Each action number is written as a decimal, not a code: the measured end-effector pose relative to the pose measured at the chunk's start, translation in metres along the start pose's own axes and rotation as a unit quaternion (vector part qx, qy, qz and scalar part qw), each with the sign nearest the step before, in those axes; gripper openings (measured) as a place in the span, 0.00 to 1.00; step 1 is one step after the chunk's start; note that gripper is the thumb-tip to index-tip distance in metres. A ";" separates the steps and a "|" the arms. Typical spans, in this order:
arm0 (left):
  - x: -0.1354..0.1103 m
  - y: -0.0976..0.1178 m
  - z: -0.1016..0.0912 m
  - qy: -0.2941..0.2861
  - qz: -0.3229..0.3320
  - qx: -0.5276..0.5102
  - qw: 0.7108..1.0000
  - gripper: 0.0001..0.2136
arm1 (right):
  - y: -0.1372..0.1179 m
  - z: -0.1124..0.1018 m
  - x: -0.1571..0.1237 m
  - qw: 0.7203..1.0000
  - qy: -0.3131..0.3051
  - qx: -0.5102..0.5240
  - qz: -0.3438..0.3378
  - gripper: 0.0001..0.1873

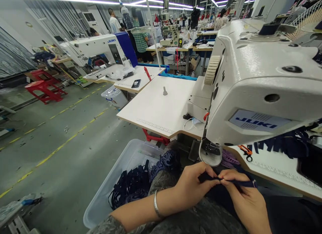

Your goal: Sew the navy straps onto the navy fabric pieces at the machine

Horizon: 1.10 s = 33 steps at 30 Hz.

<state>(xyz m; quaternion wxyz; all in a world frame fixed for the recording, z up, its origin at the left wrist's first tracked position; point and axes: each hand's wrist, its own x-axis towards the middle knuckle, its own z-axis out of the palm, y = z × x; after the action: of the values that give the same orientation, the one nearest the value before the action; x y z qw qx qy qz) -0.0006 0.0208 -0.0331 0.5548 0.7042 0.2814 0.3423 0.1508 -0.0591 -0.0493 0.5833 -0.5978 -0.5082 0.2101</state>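
My left hand (192, 187), with a silver bangle on its wrist, pinches one end of a narrow dark navy strap (227, 181) just below the sewing machine head (261, 83). My right hand (245, 197) pinches the same strap a little to the right, fingers closed on it. Both hands are over my lap, in front of the machine's clear needle guard (210, 154). More navy strap pieces (284, 143) lie under the machine's arm on the table.
A clear plastic bin (105, 200) with dark navy straps stands on the floor at my left. The white worktable (161, 106) extends to the left. Other sewing machines (100, 49), red stools (44, 84) and people stand farther back.
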 end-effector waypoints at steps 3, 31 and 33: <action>0.000 -0.003 0.002 0.031 -0.063 -0.016 0.997 0.10 | 0.000 -0.002 0.007 0.993 -0.024 -0.080 0.083 0.07; 0.014 -0.004 -0.024 -0.071 0.284 0.517 0.804 0.17 | 0.021 -0.010 0.067 0.981 -0.029 -0.075 0.179 0.15; 0.017 -0.007 -0.020 -0.061 0.278 0.509 0.813 0.15 | 0.020 -0.010 0.076 0.977 -0.033 -0.132 0.163 0.14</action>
<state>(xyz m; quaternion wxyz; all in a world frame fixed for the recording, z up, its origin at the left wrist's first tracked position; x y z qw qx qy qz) -0.0063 0.0476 -0.0339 0.0148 0.9536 0.1729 0.2459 0.1963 0.0049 -0.0388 0.4398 -0.7371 -0.4463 0.2531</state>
